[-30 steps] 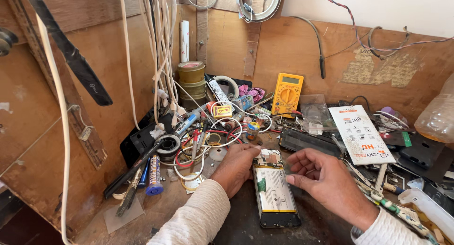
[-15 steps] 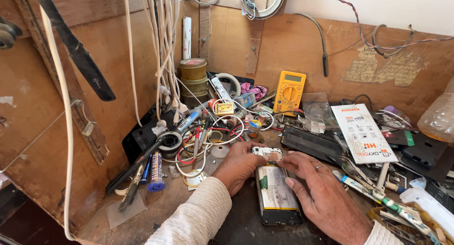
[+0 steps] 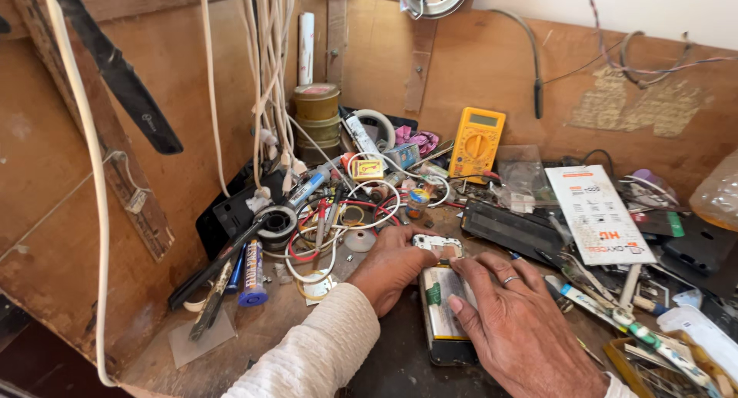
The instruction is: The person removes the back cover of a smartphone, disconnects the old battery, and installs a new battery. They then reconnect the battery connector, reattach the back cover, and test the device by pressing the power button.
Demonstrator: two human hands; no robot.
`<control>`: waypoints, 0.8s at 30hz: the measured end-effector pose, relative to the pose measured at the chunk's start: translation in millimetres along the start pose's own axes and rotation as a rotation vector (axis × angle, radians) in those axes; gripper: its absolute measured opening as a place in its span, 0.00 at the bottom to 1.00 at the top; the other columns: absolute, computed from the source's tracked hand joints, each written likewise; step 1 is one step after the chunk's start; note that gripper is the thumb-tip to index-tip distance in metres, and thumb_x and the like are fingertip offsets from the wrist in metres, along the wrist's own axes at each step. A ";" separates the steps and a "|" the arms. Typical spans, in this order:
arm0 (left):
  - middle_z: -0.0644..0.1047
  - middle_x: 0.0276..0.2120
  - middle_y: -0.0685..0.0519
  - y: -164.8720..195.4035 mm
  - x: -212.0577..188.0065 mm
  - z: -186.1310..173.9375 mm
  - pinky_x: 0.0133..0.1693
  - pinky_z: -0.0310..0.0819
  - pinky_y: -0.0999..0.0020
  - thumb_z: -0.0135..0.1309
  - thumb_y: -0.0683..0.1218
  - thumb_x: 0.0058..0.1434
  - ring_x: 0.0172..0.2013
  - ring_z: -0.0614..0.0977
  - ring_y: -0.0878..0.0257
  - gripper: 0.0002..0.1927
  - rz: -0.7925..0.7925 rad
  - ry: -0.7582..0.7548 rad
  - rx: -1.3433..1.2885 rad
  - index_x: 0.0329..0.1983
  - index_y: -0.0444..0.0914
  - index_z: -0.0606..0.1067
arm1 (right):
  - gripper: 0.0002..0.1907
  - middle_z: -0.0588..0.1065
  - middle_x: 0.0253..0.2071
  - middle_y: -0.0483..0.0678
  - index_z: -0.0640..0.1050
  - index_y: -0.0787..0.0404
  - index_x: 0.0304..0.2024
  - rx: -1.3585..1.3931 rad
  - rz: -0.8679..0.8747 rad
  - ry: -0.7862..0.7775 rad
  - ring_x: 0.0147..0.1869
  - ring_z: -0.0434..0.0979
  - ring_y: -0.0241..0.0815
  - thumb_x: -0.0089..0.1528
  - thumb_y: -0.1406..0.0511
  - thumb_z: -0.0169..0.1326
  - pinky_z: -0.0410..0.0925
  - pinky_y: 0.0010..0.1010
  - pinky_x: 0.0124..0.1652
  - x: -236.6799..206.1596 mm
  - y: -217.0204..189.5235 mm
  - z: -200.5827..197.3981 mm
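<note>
An opened phone (image 3: 441, 306) lies flat on the wooden bench, its silver battery and top circuit board exposed. My left hand (image 3: 396, 266) rests at the phone's upper left edge, fingers curled against the board. Over the phone's right side lies my right hand (image 3: 513, 321), palm down, its fingertips pressing on the battery and the top part. A ring shows on one right finger. Neither hand holds a tool.
A tangle of red and white wires (image 3: 338, 217) lies left of the phone. A yellow multimeter (image 3: 477, 142) leans on the back wall. A white printed card (image 3: 598, 213), tweezers and small tools crowd the right. Stacked tins (image 3: 317, 113) stand at the back.
My right hand has slid left from beside the phone onto its battery. The left hand stayed at the phone's top left corner. The view shifted slightly.
</note>
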State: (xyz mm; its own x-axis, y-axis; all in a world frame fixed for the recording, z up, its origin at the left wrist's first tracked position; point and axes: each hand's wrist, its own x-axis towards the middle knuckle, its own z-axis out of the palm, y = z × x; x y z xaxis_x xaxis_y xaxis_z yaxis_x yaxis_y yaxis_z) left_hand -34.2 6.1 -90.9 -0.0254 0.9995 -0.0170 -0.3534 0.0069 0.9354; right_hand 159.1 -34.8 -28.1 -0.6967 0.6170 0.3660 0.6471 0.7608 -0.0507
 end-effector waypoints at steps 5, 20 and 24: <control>0.82 0.39 0.44 -3.2 -0.3 0.5 0.39 0.79 0.68 0.56 0.33 0.53 0.36 0.84 0.59 0.22 0.014 0.001 -0.008 0.53 0.26 0.75 | 0.28 0.75 0.49 0.62 0.68 0.66 0.61 -0.079 -0.058 -0.012 0.58 0.72 0.59 0.62 0.58 0.48 0.57 0.50 0.53 -0.5 0.0 -1.3; 0.82 0.36 0.46 3.0 -4.6 1.3 0.34 0.76 0.67 0.63 0.38 0.52 0.33 0.83 0.60 0.22 -0.018 0.033 0.019 0.51 0.29 0.76 | 0.18 0.79 0.55 0.52 0.72 0.65 0.56 0.555 0.226 0.176 0.61 0.79 0.44 0.63 0.68 0.48 0.68 0.36 0.57 -7.4 30.2 7.4; 0.83 0.37 0.46 4.3 -2.7 2.4 0.40 0.81 0.67 0.65 0.37 0.52 0.36 0.85 0.60 0.22 -0.020 0.028 -0.017 0.50 0.27 0.75 | 0.15 0.83 0.51 0.50 0.75 0.66 0.51 0.620 0.289 0.221 0.59 0.83 0.39 0.62 0.70 0.50 0.72 0.30 0.55 -4.3 34.8 10.7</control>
State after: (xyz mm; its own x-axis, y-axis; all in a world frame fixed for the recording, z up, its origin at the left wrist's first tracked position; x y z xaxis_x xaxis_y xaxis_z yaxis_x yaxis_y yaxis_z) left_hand -33.4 3.5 -85.9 -0.0443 0.9980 -0.0459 -0.3703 0.0263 0.9285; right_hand 181.3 -8.8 -41.4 -0.4030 0.8057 0.4342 0.4558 0.5881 -0.6681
